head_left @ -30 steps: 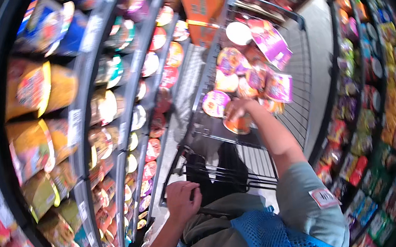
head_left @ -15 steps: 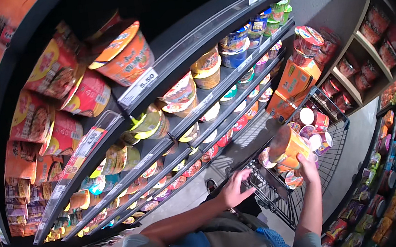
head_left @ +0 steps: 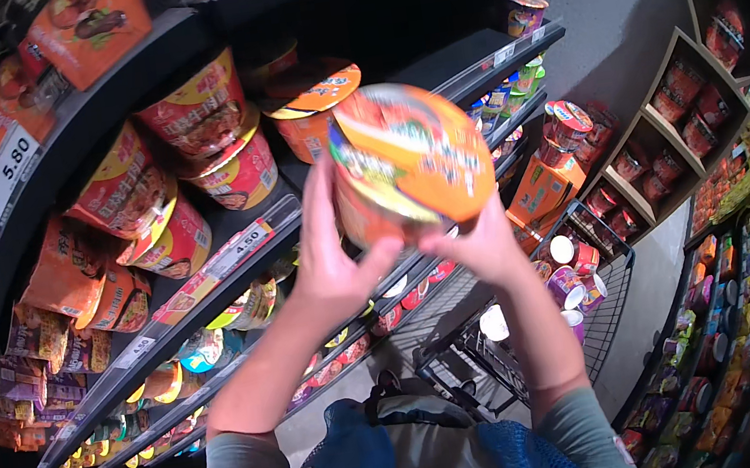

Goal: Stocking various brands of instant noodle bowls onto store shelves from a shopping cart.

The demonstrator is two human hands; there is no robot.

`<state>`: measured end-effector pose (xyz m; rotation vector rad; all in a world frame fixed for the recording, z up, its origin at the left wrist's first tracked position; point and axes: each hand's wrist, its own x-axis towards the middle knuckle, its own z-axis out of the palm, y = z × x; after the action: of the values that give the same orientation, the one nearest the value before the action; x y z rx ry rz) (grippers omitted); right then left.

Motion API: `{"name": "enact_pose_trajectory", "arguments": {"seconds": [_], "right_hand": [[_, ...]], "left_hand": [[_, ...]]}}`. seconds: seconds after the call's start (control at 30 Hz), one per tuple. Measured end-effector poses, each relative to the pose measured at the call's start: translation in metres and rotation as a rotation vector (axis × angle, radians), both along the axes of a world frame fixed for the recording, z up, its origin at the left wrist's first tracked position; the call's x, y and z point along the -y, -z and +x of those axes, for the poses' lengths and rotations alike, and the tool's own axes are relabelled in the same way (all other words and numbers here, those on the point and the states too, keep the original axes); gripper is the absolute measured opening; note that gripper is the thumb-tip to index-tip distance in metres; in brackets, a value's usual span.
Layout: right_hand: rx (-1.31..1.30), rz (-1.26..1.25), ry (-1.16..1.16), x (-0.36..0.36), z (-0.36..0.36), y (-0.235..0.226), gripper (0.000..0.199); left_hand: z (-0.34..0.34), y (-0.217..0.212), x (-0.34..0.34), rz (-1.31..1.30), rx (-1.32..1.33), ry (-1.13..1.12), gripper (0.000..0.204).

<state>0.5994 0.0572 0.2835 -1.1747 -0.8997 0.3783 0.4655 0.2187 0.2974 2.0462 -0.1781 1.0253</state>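
Observation:
An orange-lidded instant noodle cup (head_left: 417,157) is held up before the shelf, its lid tilted toward me and slightly blurred. My left hand (head_left: 333,263) grips its left side, with the thumb underneath. My right hand (head_left: 482,243) closes on its lower right side; part of those fingers is hidden behind the cup. Just behind and left of it, a similar orange noodle cup (head_left: 307,115) stands on the shelf. Beside that are stacked red and yellow noodle cups (head_left: 228,163).
A wire shopping cart (head_left: 610,331) with several noodle cups (head_left: 567,287) stands below right. Dark shelf tiers (head_left: 504,61) curve along the left and back. An orange carton (head_left: 545,193) sits past the cart. Wooden cubbies (head_left: 664,130) and a goods rack (head_left: 710,332) line the right.
The orange cup has risen from above the cart to the shelf, up and left. My left hand, empty before, now holds it along with my right. The view has shifted somewhat.

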Motion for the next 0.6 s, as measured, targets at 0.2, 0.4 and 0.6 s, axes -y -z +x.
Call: {"name": "enact_pose_trajectory", "arguments": {"seconds": [0.2, 0.4, 0.6], "right_hand": [[0.314, 0.199, 0.002, -0.079, 0.052, -0.088, 0.118], [0.239, 0.217, 0.052, -0.148, 0.078, -0.079, 0.113], [0.427, 0.010, 0.256, -0.145, 0.083, -0.066, 0.124]], "left_hand": [[0.041, -0.060, -0.051, 0.060, 0.127, -0.248, 0.075], [0.062, -0.050, -0.068, 0.020, 0.215, -0.438, 0.061], [0.032, 0.013, 0.003, -0.075, 0.266, -0.101, 0.068]]}}
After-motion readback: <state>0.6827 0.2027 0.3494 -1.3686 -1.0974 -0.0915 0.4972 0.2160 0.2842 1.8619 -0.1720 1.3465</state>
